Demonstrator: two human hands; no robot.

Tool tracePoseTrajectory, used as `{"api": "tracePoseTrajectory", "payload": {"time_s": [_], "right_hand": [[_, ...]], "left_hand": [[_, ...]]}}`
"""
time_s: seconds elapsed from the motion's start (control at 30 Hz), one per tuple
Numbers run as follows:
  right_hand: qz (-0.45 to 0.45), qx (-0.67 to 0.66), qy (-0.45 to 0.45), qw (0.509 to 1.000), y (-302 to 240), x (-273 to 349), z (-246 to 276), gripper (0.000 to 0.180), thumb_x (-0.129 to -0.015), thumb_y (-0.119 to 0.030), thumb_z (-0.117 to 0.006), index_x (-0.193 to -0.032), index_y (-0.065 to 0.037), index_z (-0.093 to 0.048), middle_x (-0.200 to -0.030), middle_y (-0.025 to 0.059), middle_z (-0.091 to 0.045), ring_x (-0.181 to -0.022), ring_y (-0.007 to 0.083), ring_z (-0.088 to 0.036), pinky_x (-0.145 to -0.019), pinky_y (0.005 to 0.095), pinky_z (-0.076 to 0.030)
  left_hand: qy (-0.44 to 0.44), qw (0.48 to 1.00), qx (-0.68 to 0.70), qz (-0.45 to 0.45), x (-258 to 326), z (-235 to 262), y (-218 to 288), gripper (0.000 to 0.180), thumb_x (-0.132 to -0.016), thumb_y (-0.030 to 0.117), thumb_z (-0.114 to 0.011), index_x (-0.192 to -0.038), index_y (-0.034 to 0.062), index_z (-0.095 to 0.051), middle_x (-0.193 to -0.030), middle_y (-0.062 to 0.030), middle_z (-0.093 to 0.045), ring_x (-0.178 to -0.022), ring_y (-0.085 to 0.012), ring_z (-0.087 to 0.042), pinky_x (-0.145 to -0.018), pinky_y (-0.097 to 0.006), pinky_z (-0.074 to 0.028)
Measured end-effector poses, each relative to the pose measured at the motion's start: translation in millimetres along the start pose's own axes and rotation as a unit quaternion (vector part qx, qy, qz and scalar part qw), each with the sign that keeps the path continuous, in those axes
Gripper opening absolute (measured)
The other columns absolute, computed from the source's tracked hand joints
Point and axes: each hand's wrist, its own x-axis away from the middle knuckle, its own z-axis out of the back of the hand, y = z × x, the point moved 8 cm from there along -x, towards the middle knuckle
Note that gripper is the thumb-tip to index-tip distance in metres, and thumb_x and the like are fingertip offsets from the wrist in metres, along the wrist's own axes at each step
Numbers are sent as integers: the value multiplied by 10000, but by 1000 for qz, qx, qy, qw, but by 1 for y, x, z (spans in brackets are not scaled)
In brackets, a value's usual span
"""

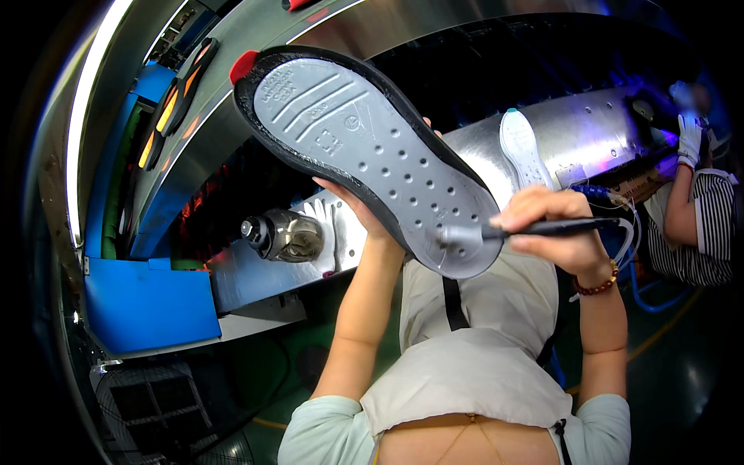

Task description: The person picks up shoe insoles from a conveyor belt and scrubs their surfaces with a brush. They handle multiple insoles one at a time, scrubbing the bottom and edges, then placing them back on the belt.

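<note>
A large grey shoe sole (372, 147) with a raised black rim and a red tab at its far end is tilted up in front of me. My left hand (363, 209) is closed around it from behind and below; much of that hand is hidden by the sole. Pinched in my right hand (556, 225) is a brush (535, 228) with a black handle. Its pale bristles (457, 235), slightly blurred, touch the dimpled near end of the sole. A pale tube (625, 242) curves down beside the handle's rear end.
On the metal bench lie a white sole (521, 147), a dark translucent bottle (287, 235) and a white glove (322, 225). Dark soles with orange patches (177, 101) rest on the curved conveyor at left, near a blue box (151, 304). A co-worker in a striped top (701, 225) is at right.
</note>
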Motion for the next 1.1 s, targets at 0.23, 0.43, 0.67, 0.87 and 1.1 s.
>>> {"api": "tracePoseTrajectory", "payload": {"time_s": [0.23,0.43,0.67,0.87,1.1], "right_hand": [[-3,-74,-89,993,20,13,3,213,-639,3,-709,-848,-21,-677,-877,105,-670,-923,174,-546,-861,306,-423],[-90,-245,33,965,44,15,4,186,-688,44,-644,-871,15,-639,-923,157,-645,-846,186,-599,-823,286,-456],[-18,26,-77,997,6,11,-19,207,-644,49,-705,-844,23,-656,-899,144,-657,-758,161,-600,-738,252,-467],[12,58,-148,987,-3,-4,-15,188,-676,62,-682,-855,20,-646,-889,140,-662,-868,232,-643,-796,311,-504],[40,65,-326,942,-35,-9,-30,174,-691,2,-689,-860,-4,-651,-876,135,-664,-854,238,-650,-762,304,-518]], "left_hand": [[-22,999,-42,23,-7,-9,7,1039,-679,806,-343,-1368,39,-213,-1295,-274,-352,-1158,-417,-388,-980,-480,-336],[84,993,-72,26,13,-6,-8,978,-728,762,-349,-1357,19,-256,-1332,-239,-339,-1162,-384,-414,-956,-468,-373],[-28,993,66,94,39,-2,-13,564,-807,421,-445,-1174,-3,-503,-1106,-162,-571,-977,-270,-575,-844,-379,-473],[63,958,-94,264,37,5,-16,424,-786,283,-486,-1056,-34,-562,-965,-172,-620,-839,-229,-607,-766,-302,-480],[98,873,-141,456,50,-12,-26,430,-787,286,-566,-1096,-13,-557,-952,-155,-627,-803,-193,-617,-699,-287,-498]]}}
